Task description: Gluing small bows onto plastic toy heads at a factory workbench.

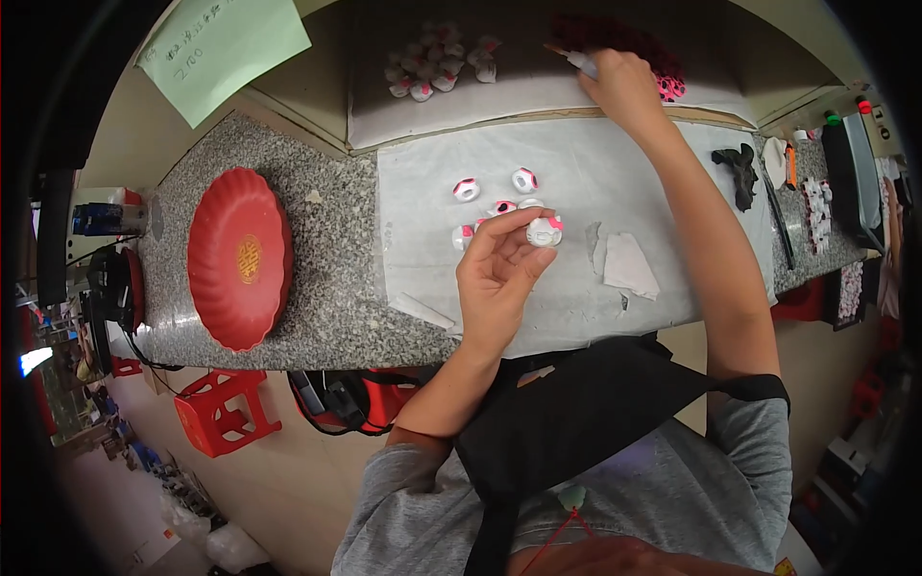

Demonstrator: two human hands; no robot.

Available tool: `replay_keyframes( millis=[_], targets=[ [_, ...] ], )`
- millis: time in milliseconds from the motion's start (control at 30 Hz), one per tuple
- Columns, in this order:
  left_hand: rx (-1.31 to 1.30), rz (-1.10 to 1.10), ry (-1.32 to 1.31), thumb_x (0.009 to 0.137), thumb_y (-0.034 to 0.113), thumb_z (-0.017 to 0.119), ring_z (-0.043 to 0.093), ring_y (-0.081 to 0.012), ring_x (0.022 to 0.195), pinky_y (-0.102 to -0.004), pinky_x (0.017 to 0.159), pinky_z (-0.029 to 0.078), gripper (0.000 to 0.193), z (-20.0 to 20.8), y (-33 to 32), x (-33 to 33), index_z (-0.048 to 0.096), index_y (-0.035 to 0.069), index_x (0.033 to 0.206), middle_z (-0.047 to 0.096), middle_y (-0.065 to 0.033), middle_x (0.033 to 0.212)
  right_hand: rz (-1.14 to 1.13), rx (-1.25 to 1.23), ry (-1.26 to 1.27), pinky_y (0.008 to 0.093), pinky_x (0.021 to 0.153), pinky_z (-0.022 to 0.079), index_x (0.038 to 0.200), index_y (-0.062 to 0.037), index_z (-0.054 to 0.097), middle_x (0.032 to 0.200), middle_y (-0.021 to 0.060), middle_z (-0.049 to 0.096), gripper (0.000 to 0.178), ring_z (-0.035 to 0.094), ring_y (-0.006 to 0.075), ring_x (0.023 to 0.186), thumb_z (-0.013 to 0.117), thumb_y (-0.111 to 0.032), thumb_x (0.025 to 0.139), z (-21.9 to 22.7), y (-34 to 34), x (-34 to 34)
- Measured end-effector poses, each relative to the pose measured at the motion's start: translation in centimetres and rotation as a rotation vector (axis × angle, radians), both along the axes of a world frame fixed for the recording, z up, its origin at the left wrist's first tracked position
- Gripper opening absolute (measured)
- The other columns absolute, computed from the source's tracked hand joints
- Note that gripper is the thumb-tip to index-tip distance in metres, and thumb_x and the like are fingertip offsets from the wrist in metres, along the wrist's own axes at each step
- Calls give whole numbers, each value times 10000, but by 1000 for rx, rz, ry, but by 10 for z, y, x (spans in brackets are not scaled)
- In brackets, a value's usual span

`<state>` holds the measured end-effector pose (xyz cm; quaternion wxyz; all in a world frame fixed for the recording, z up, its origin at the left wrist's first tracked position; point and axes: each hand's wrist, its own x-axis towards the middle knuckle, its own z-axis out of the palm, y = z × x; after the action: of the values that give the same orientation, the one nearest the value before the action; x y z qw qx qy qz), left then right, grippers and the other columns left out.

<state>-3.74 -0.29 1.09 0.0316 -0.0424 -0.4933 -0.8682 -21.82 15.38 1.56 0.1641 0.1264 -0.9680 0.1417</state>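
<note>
Left grip: left hand pinches a small white-and-pink bead at its fingertips, above the white sheet.
Right grip: right hand closed on a thin brush, far up the tabletop.
Risk: light pinch; the bead could slip and knock the loose beads just beneath.
Risk: the outstretched forearm could brush them.

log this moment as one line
left hand: holds white-pink figurine | right hand: brush at far tray
</note>
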Motion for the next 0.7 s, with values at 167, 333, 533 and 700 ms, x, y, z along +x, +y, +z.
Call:
replay_keyframes(
  millis=[167,333,533,700],
  targets=[
    [5,0,-9,705,-66,531,495,-127,870,-221,722,409,332,0,-6,2,437,-15,1020,494,-112,999,194,-703,-229,225,499,396,771,9,535,641,60,552,91,521,124,570,535,-54,705,37,2,72],
    [-119,-21,34,703,-71,529,501,-131,872,-233,743,417,327,1,-1,1,456,-17,1017,492,-111,1004,240,-1266,-488,218,509,401,706,34,501,685,100,531,50,500,132,565,538,27,673,39,5,153],
    [-370,16,130,703,-89,512,505,-165,891,-243,721,432,302,3,5,2,455,-40,995,495,-147,1005,274,-1382,-594,221,509,409,712,38,503,703,104,529,81,501,135,576,549,63,650,26,-6,172],
    [-425,5,153,676,-89,529,495,-174,912,-258,742,445,321,2,5,3,501,-13,987,494,-114,1007,259,-1316,-559,216,511,409,721,35,513,701,93,529,73,496,120,582,556,48,663,21,-8,172]
  ],
)
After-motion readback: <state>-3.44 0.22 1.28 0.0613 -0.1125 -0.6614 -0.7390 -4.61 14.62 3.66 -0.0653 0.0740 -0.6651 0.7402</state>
